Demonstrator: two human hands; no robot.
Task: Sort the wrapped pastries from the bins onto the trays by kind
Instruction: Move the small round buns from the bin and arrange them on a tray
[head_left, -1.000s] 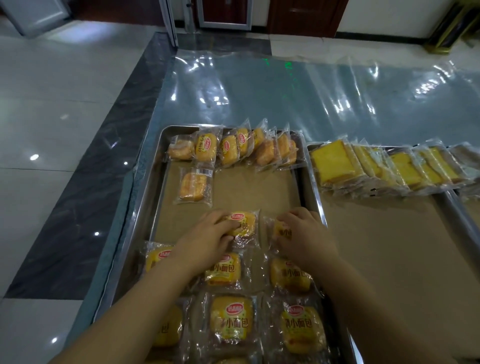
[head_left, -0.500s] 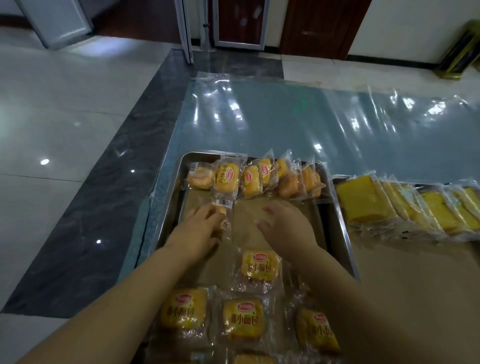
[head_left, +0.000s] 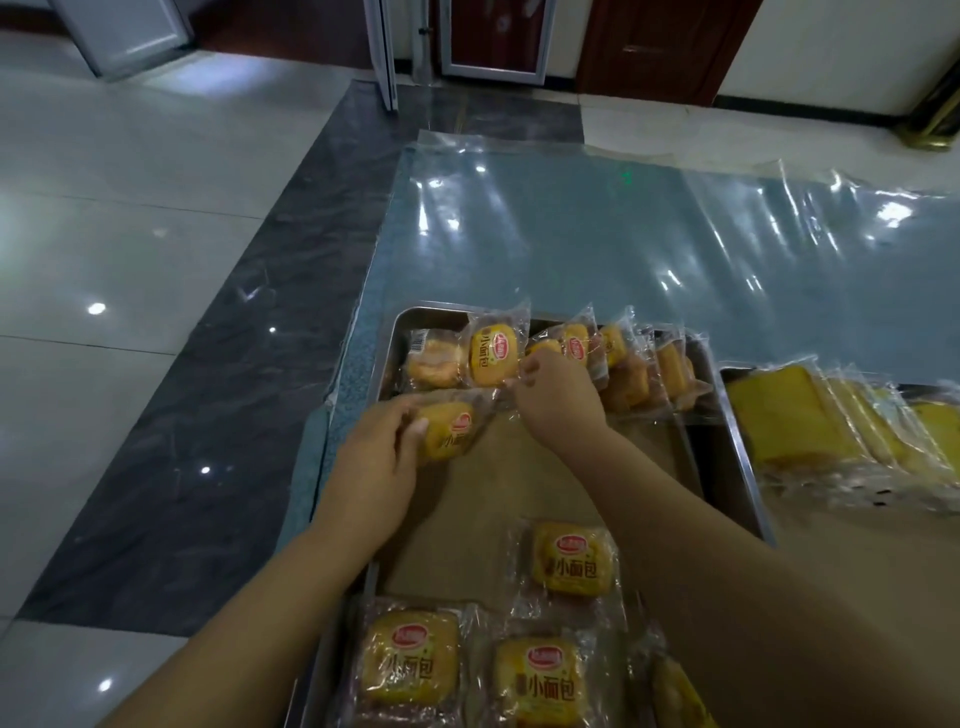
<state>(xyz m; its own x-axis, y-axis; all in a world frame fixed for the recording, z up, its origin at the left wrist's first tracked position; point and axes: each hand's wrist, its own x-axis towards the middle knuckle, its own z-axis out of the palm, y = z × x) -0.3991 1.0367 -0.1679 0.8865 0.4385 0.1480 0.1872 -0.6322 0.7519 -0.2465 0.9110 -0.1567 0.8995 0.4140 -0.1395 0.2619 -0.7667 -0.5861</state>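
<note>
Clear plastic sheet (head_left: 597, 249) covers the worktop (head_left: 363, 332); glossy tiled floor (head_left: 130, 208) at nine o'clock, dark wooden doors (head_left: 660, 47) at twelve.

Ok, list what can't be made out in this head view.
- Bins: none in view.
- Right hand: fingertips hide what they pinch in the far row of small buns.
- Sliced cakes tray: cut off by the right edge.
- Near flat buns: cut off by the bottom edge and the right forearm.
- Left hand grips a bun; small print blurred.
</note>
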